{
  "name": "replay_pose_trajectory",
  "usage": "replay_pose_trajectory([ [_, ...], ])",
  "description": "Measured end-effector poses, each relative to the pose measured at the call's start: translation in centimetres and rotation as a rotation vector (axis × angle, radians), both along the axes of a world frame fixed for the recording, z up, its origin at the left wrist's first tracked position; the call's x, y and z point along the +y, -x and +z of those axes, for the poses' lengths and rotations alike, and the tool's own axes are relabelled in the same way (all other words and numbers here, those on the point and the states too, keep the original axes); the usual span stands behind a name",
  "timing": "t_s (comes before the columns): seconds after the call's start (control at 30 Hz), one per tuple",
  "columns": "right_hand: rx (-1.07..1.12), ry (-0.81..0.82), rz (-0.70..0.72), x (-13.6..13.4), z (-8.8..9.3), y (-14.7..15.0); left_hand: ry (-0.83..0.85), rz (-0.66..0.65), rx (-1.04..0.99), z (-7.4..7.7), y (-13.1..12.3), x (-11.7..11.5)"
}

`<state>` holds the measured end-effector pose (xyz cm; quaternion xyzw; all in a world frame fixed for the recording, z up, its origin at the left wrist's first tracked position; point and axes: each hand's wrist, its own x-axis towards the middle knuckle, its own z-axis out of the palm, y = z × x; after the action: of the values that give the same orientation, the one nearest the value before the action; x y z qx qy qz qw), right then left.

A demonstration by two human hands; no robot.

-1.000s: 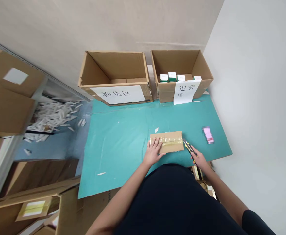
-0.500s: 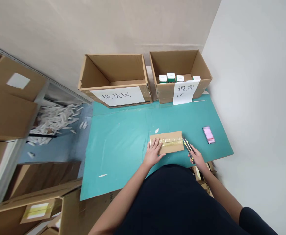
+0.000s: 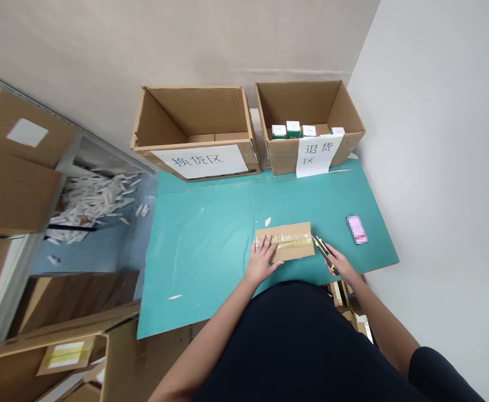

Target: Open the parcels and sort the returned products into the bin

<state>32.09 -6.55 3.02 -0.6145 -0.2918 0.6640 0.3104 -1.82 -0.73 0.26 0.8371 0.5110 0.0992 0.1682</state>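
Fingers (image 3: 265, 244) of the left hand (image 3: 261, 263) rest spread atop one parcel (image 3: 297, 244), brown, oblong, yellowish tape along it, near the table's (image 3: 194, 240) front edge; the right hand (image 3: 341, 265) grasps one black-and-yellow knife (image 3: 324, 252) just beside its right end. Beyond: one blurred pink item (image 3: 357, 229), two open cartons (image 3: 202, 111), two labels (image 3: 200, 162), four white-topped boxes (image 3: 293, 128) visible in the right carton.

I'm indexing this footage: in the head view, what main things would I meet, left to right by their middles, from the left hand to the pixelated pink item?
Left hand → taped cardboard box → box cutter → right hand → pixelated pink item.
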Motion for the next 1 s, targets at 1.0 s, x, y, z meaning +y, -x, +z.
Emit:
replay_pose_trajectory([
  [1.0,-0.119,0.07,0.173,-4.2,1.9,-2.4,0.023,-0.064,0.008,0.0,0.8,0.1],
])
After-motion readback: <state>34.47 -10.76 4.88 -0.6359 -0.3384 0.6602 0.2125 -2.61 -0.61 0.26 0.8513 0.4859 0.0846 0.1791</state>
